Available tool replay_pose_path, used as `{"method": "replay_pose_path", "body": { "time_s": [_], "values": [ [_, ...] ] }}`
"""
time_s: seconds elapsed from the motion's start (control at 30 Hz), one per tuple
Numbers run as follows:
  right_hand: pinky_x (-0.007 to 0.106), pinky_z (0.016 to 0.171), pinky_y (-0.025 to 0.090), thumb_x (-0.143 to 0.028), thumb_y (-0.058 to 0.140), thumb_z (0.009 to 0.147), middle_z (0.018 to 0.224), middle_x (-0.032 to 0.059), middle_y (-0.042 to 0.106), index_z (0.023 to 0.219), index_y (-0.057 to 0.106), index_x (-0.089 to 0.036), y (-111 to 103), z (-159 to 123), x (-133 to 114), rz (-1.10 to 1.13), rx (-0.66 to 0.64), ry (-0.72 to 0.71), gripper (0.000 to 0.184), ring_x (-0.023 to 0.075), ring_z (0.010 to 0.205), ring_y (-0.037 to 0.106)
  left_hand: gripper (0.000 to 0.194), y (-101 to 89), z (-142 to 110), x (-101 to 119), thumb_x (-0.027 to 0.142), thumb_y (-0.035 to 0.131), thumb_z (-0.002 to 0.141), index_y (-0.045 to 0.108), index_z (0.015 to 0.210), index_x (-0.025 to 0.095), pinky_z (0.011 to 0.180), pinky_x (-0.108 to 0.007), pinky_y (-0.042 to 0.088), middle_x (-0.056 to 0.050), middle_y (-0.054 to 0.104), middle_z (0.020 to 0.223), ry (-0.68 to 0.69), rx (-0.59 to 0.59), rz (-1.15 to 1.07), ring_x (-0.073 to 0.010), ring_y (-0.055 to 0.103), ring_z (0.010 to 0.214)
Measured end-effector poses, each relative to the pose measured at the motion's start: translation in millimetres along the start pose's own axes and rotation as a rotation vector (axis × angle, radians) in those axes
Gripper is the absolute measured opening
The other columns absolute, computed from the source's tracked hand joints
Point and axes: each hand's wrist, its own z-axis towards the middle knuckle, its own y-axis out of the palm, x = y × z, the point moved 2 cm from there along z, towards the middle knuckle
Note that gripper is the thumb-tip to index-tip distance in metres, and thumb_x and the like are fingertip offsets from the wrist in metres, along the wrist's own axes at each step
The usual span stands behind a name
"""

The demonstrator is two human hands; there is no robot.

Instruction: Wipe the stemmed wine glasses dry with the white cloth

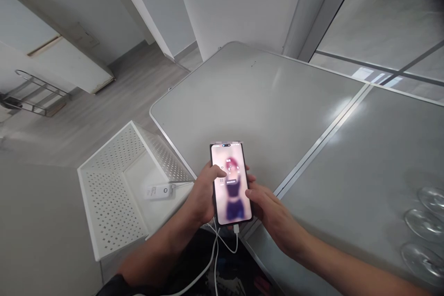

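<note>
A smartphone [232, 185] with a lit screen is held upright between both hands, over the near edge of the grey table [256, 92]. My left hand [204, 192] wraps its left side, with the thumb lying over the screen. On the right side, my right hand [265, 201] grips the edge; its thumb rests at the screen's border and its fingertips show behind the phone. A white charging cable [237, 238] is plugged into the bottom of the phone and hangs in loops toward my lap. The screen shows a blurred figure with small icons.
Left of the table stands a white perforated basket [111, 194] with a white power bank-like device [159, 191] inside, a cable leading from it. Several clear glasses [425, 224] stand at the right. A metal rack [38, 95] is at far left. A metal seam [322, 138] crosses the table.
</note>
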Motion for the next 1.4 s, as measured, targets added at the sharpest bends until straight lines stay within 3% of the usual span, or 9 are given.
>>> {"method": "replay_pose_path", "body": {
  "time_s": [0.17, 0.33, 0.53, 0.63, 0.87, 1.1, 1.27, 1.4],
  "values": [
    [0.045, 0.085, 0.053, -0.046, 0.052, 0.094, 0.106, 0.0106, 0.072, 0.101, 0.071, -0.021, -3.3, -1.5, 3.0, -0.035, -0.027, 0.01, 0.031, 0.0315, 0.105, 0.063, 0.056, -1.8, -1.3, 0.8, 0.051, 0.056, 0.082, 0.071, 0.114, 0.007, 0.09, -0.049, 0.052, -0.021, 0.076, 0.104, 0.01, -0.096, -0.034, -0.0375, 0.071, 0.101],
    [0.046, 0.088, 0.053, -0.038, 0.053, 0.092, 0.114, 0.0098, 0.071, 0.098, 0.071, -0.022, -2.0, -2.2, 0.0, -0.011, -0.037, 0.032, 0.025, 0.0314, 0.109, 0.062, 0.057, -0.1, -0.9, 3.6, 0.056, 0.053, 0.088, 0.069, 0.115, 0.009, 0.09, -0.047, 0.053, -0.021, 0.074, 0.11, 0.04, -0.079, -0.061, -0.0372, 0.07, 0.105],
    [0.043, 0.087, 0.053, -0.022, 0.066, 0.072, 0.11, 0.0074, 0.073, 0.107, 0.075, -0.022, 11.9, 1.2, -22.3, -0.001, -0.276, -0.066, 0.036, 0.0286, 0.1, 0.067, 0.059, -0.3, 1.5, 4.0, 0.06, 0.048, 0.093, 0.068, 0.119, 0.01, 0.089, -0.049, 0.054, -0.02, 0.074, 0.111, 0.046, -0.041, -0.076, -0.0367, 0.071, 0.103],
    [0.042, 0.084, 0.054, -0.022, 0.069, 0.069, 0.107, 0.0061, 0.075, 0.108, 0.074, -0.024, 14.5, 1.2, -28.0, -0.056, -0.278, -0.094, 0.039, 0.0279, 0.096, 0.068, 0.061, -1.9, 2.6, 2.7, 0.061, 0.048, 0.093, 0.068, 0.118, 0.009, 0.09, -0.049, 0.054, -0.02, 0.074, 0.109, 0.037, -0.043, -0.095, -0.0372, 0.071, 0.103],
    [0.044, 0.087, 0.055, -0.019, 0.067, 0.068, 0.106, 0.0054, 0.076, 0.11, 0.072, -0.023, 15.3, -0.7, -27.6, -0.079, -0.254, -0.098, 0.042, 0.0263, 0.095, 0.07, 0.061, -2.7, 2.3, 1.5, 0.06, 0.05, 0.092, 0.069, 0.116, 0.008, 0.09, -0.049, 0.053, -0.021, 0.075, 0.107, 0.028, -0.053, -0.094, -0.0384, 0.071, 0.105],
    [0.047, 0.09, 0.055, -0.025, 0.064, 0.07, 0.113, 0.0064, 0.075, 0.114, 0.075, -0.027, 13.8, -1.5, -26.8, -0.044, -0.252, -0.059, 0.045, 0.0313, 0.107, 0.068, 0.058, -2.1, 0.6, 1.5, 0.058, 0.053, 0.09, 0.071, 0.113, 0.009, 0.09, -0.048, 0.052, -0.021, 0.076, 0.103, 0.004, -0.024, -0.053, -0.0373, 0.071, 0.103],
    [0.049, 0.089, 0.055, -0.028, 0.063, 0.07, 0.113, 0.007, 0.075, 0.119, 0.074, -0.028, 14.2, -2.4, -26.7, -0.025, -0.265, -0.055, 0.05, 0.0336, 0.111, 0.067, 0.054, -4.0, 0.8, -0.2, 0.052, 0.057, 0.086, 0.07, 0.113, 0.008, 0.09, -0.049, 0.052, -0.022, 0.076, 0.103, -0.035, -0.064, -0.031, -0.0381, 0.072, 0.1],
    [0.05, 0.091, 0.055, -0.031, 0.065, 0.073, 0.119, 0.0075, 0.074, 0.121, 0.073, -0.029, 12.5, -1.5, -26.1, -0.033, -0.286, -0.067, 0.05, 0.0332, 0.111, 0.066, 0.049, -3.8, 0.3, 0.0, 0.044, 0.059, 0.085, 0.07, 0.115, 0.008, 0.092, -0.049, 0.052, -0.022, 0.076, 0.105, -0.044, -0.014, -0.012, -0.0381, 0.071, 0.104]
  ]
}}
